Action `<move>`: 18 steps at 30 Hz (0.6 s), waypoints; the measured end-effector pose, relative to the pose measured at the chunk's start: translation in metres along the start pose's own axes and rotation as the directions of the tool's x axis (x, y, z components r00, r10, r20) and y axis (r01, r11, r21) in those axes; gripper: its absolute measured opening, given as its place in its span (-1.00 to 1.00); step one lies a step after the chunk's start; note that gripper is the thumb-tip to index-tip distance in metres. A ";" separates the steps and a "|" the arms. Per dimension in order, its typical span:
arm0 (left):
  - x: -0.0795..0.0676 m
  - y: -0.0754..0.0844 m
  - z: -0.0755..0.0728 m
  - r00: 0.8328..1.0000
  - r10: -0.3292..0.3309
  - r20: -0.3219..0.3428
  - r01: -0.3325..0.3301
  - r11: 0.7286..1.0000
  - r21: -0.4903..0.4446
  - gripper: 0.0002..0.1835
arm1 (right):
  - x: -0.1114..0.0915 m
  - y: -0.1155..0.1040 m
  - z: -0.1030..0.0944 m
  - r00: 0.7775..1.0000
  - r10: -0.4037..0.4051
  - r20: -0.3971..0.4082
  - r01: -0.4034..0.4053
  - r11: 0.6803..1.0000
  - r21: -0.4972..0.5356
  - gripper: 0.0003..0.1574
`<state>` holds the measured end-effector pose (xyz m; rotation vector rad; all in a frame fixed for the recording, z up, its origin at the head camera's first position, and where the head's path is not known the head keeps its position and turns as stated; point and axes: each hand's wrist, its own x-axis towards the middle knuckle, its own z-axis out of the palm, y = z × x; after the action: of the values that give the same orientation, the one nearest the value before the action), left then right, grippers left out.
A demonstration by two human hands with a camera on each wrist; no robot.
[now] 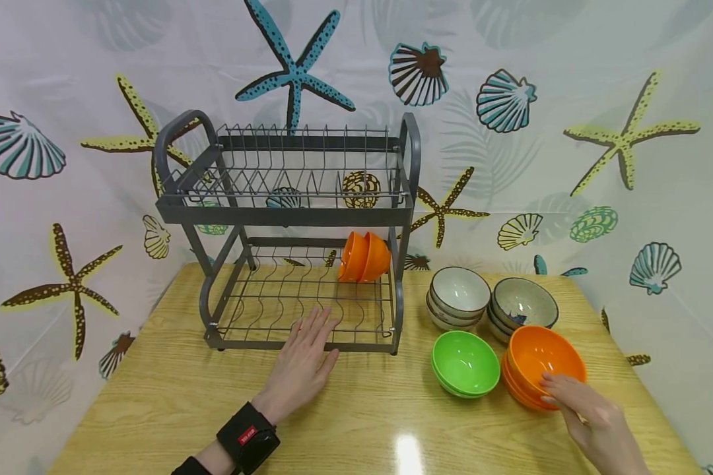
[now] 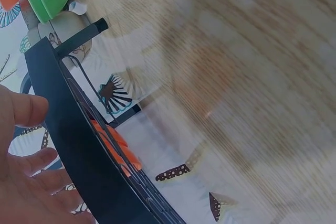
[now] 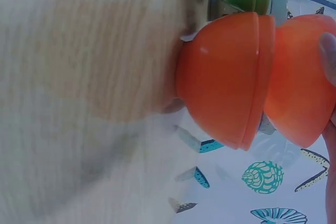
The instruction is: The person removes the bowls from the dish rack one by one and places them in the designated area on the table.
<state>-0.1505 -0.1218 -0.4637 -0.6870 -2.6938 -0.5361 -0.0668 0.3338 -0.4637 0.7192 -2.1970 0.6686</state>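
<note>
My right hand (image 1: 597,419) grips the near rim of an orange bowl (image 1: 548,356). That bowl is tilted above a stack of orange bowls (image 3: 223,77), and in the right wrist view it stands partly away from the stack. My left hand (image 1: 302,363) lies with straight fingers at the front bar of a dark two-tier dish rack (image 1: 285,216), holding nothing. Two orange bowls (image 1: 365,257) stand on edge at the right of its lower tier. In the left wrist view, the left hand's fingers (image 2: 39,161) show beside the rack's bar.
Green bowls (image 1: 466,363) are stacked left of the orange ones. Behind them stand a stack of white bowls (image 1: 460,290) and a stack of patterned grey bowls (image 1: 524,302). A wooden table (image 1: 356,422) carries everything, with a shell-print cloth (image 1: 511,165) behind.
</note>
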 end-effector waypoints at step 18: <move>-0.001 0.001 0.000 1.000 0.020 -0.014 -0.020 1.000 0.006 -0.41 | -0.026 0.011 0.009 0.997 0.063 0.044 -0.061 0.997 -0.042 -0.28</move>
<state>-0.1495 -0.1215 -0.4638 -0.7050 -2.6721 -0.5260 -0.0629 0.3429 -0.4913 0.6535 -2.2757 0.6424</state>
